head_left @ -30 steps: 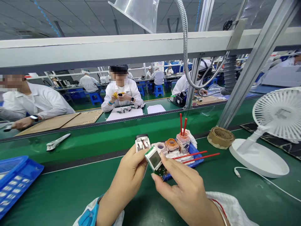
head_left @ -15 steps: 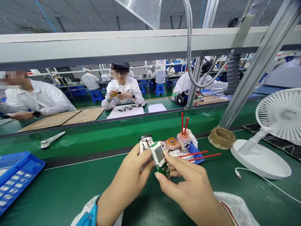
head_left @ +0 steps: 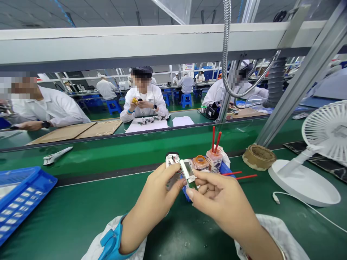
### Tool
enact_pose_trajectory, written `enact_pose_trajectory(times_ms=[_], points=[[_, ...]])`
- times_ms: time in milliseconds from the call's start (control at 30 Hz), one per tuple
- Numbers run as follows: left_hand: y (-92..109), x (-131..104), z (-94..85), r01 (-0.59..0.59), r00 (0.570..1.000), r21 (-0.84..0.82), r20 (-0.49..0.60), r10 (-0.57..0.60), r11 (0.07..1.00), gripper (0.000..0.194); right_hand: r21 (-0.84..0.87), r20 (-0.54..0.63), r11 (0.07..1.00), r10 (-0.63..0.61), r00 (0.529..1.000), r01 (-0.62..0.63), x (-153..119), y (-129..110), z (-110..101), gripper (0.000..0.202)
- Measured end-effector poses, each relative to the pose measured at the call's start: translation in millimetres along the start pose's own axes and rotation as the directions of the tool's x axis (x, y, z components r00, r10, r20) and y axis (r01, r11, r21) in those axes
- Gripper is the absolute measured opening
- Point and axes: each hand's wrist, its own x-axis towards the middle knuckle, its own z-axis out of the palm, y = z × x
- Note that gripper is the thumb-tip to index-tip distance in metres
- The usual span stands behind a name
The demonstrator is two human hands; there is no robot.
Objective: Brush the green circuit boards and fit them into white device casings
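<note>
Just in front of the blue tray, my left hand (head_left: 159, 191) grips a white housing (head_left: 172, 159) with a dark rim, its lower part hidden by my fingers. A small green circuit board with a grey screen (head_left: 187, 169) is pinched by my right hand (head_left: 219, 195), at its right and lower edges. The board leans over the right side of the housing, and my left fingertips meet its left edge. Whether board and housing are joined cannot be made out.
Behind my hands, a blue tray (head_left: 224, 168) holds small jars (head_left: 214, 159) with red sticks. To the right are a tape roll (head_left: 258, 157), a white fan (head_left: 303, 184) and its cable. A blue basket (head_left: 27, 195) and a brush (head_left: 57, 156) lie left. People sit across the bench.
The board has turned in my right hand, so its screen looks narrower. Both hands sit slightly further right in the picture, and the whole view has shifted a little.
</note>
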Motion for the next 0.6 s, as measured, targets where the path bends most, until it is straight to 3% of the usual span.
enact_pose_trajectory(times_ms=[167, 300, 400, 500, 600], points=[[0, 0, 0.0, 0.014, 1.0, 0.033, -0.014, -0.014, 0.999, 0.024, 0.081, 0.08, 0.994, 0.073, 0.994, -0.079, 5, -1, -7, 0.022], [-1, 2, 2.1, -0.016, 0.999, 0.052, -0.028, 0.018, 0.999, 0.02, 0.069, 0.058, 0.997, 0.033, 0.998, -0.037, 3, -2, -3, 0.018], [-3, 3, 3.1, -0.046, 0.997, 0.082, -0.06, 0.051, 0.996, 0.018, -0.066, -0.074, 0.988, -0.144, 0.987, 0.14, 0, 1, 6, 0.022], [-5, 2, 3.6, -0.074, 0.994, 0.046, -0.081, 0.078, 0.996, 0.024, -0.245, -0.192, 0.917, -0.366, 0.911, 0.317, -5, 7, 15, 0.029], [-3, 1, 5.4, -0.08, 0.993, -0.034, -0.094, 0.076, 0.996, 0.029, -0.362, -0.197, 0.84, -0.493, 0.848, 0.404, -8, 13, 21, 0.029]])
